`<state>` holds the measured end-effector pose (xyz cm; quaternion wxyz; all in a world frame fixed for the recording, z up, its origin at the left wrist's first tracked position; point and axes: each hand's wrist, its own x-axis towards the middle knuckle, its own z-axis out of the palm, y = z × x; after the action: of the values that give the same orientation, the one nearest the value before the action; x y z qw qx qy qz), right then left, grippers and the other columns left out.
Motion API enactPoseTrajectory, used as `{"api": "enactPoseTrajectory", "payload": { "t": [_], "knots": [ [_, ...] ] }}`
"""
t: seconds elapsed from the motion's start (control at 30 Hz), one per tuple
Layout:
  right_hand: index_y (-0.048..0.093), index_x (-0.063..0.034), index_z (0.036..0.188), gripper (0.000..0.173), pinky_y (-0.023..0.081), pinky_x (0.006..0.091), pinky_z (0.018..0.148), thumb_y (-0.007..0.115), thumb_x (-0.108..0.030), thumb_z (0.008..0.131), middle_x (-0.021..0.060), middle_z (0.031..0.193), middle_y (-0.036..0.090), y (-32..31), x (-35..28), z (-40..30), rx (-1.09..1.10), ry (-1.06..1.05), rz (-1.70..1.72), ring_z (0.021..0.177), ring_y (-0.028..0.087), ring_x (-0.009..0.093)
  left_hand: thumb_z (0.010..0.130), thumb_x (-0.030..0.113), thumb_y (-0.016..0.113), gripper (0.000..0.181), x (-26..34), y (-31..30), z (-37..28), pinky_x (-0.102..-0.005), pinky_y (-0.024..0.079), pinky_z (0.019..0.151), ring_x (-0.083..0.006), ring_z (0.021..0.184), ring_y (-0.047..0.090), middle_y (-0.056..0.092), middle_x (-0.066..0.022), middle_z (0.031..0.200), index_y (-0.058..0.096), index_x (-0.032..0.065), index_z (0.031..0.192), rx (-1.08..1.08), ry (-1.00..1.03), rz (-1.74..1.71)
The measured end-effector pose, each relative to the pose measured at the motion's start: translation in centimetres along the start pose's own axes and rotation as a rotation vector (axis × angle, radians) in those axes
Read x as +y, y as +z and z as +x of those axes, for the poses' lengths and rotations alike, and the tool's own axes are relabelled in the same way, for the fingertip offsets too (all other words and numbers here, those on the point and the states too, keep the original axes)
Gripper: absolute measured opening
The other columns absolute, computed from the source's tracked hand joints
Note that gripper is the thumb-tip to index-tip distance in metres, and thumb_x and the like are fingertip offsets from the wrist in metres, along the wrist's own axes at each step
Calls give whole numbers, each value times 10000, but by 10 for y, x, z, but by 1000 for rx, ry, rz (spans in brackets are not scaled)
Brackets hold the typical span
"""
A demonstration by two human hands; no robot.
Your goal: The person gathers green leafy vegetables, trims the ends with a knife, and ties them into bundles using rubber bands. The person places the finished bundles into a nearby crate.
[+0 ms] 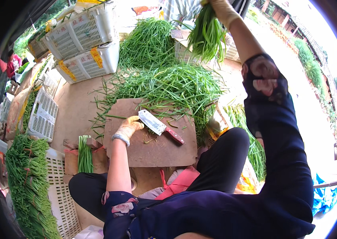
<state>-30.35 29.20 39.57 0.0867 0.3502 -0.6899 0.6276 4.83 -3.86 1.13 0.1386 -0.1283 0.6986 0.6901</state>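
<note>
High at the top of the view, my gloved right hand (223,12) grips a drooping bunch of garlic chives (205,34). On the worn wooden board (162,154) in front of me lies a cleaver (152,122) with a red-brown handle, its blade pointing away and to the left. My gloved left hand (129,128) is at the board's left part, fingers curled beside the blade. Whether those fingers hold anything is hard to make out. Loose green scraps lie around the blade. A large heap of loose chives (168,85) covers the board's far edge.
Stacked white plastic crates (80,35) with writing stand at the far left. Tied chive bundles (31,185) fill the near left beside a crate (64,191). A small bunch (85,155) sits between wooden blocks. More chives (246,137) lie right of my knee. A person (13,64) is at far left.
</note>
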Motion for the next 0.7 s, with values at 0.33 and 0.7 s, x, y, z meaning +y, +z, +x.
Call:
{"api": "enactPoseTrajectory", "payload": {
  "t": [0.33, 0.7],
  "knots": [
    [612, -129, 940, 84, 437, 277, 612, 605, -213, 932, -24, 729, 565, 17, 9, -8, 85, -42, 175, 648, 540, 127, 839, 235, 751, 648, 80, 94, -41, -295, 569, 826, -175, 906, 676, 671, -130, 1108, 469, 22, 1382, -523, 42, -446],
    [533, -62, 881, 215, 466, 302, 792, 504, -217, 1028, 37, 814, 539, 158, -82, -137, 169, -148, 431, 807, 540, 157, 529, 874, 574, 1503, 216, 164, -6, -625, 404, 1043, -354, 1298, 489, 451, -248, 1422, -189, 16, 1500, -518, 465, -1037]
  ]
}}
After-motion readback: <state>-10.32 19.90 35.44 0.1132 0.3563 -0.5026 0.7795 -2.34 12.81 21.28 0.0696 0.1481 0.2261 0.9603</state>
